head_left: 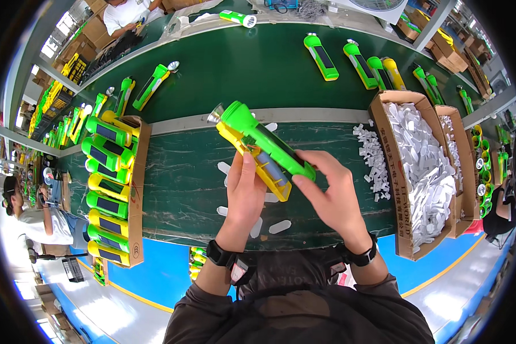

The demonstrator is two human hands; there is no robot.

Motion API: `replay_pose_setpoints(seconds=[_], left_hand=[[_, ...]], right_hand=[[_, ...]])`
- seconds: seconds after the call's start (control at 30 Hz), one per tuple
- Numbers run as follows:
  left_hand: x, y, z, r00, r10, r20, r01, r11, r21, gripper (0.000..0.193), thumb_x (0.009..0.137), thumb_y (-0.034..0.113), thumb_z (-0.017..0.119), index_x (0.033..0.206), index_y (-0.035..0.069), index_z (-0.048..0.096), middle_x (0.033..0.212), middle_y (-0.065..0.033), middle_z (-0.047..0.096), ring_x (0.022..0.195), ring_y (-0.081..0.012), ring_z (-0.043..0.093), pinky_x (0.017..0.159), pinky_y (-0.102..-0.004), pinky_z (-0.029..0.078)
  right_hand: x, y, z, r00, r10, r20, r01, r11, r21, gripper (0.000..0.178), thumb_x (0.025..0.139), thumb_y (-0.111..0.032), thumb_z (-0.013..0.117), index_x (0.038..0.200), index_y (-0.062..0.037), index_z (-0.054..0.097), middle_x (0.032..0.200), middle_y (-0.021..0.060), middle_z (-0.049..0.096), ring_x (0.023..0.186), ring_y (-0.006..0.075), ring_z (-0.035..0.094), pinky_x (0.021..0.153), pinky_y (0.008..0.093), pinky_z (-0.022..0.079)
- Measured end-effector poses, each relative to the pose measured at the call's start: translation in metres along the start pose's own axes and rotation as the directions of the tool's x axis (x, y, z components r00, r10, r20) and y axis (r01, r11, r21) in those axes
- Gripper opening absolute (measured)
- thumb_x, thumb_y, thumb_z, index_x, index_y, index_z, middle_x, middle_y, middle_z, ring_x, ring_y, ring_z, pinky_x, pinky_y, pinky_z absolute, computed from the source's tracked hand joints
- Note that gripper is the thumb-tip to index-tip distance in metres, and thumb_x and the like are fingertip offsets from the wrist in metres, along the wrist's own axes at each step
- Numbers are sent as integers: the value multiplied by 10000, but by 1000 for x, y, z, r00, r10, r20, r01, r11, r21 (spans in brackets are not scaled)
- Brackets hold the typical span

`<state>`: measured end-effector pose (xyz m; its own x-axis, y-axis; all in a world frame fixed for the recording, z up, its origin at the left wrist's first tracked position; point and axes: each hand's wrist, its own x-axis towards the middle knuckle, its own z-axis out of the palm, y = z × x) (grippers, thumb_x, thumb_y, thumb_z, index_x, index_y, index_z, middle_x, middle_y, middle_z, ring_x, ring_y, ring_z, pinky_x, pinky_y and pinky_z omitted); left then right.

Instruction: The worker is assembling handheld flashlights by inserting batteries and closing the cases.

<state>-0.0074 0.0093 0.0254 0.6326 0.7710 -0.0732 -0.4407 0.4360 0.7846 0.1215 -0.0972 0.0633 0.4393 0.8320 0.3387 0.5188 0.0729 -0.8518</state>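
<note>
Both of my hands hold a flashlight above the dark green worktable (178, 200). Its green housing half (269, 140) and yellow housing half (230, 135) are parted along the length. Between them show a bluish-grey cylindrical battery (272, 167) and some wiring. A clear lamp head (215, 113) sits at the upper left end. My left hand (243, 186) is closed around the yellow half, thumb by the opening. My right hand (331, 186) grips the green half's lower right end. Flat white oblong pieces (280, 227) lie scattered on the worktable beneath.
At left, a cardboard box (136, 212) holds green and yellow flashlights. At right stand a box (405, 229) of white strips and a narrower box (467, 189), beside a pile of small white pieces (374, 163). Flashlights lie along the green belt (241, 63). Other people sit nearby.
</note>
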Motion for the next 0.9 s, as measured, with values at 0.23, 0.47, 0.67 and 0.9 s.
replay_pose_setpoints(seconds=[0.23,0.47,0.67,0.9], left_hand=[[-3,-1,6,1000,-5,-9,5,995,-101,442,1050,304,304,1389,22,325,1350,-118,457,1217,-221,496,1046,-398,400],[-1,0,6,998,64,-30,-63,998,5,444,1050,310,290,1389,25,325,1339,-137,476,1211,-228,507,1042,-397,408],[0,-2,2,998,48,39,-47,999,-28,517,1032,368,331,1412,19,301,1346,-201,473,1246,-288,486,1063,-436,388],[0,-6,3,999,49,1,-49,998,-40,461,1042,332,297,1372,16,356,1343,-196,482,1228,-286,503,1049,-434,409]], right_hand=[[-6,18,17,934,311,177,-352,710,610,308,923,-47,591,1198,82,537,1126,123,625,1053,164,594,933,293,468],[-12,9,25,920,358,157,-359,617,701,351,926,-64,592,1236,70,498,1149,119,601,1091,161,567,936,285,459],[-5,15,22,915,348,202,-369,525,767,338,936,-81,583,1226,71,497,1147,111,586,1082,149,554,933,287,445],[-12,16,23,942,329,63,-288,700,653,304,934,-54,577,1207,65,514,1148,118,600,1090,153,553,950,294,436]])
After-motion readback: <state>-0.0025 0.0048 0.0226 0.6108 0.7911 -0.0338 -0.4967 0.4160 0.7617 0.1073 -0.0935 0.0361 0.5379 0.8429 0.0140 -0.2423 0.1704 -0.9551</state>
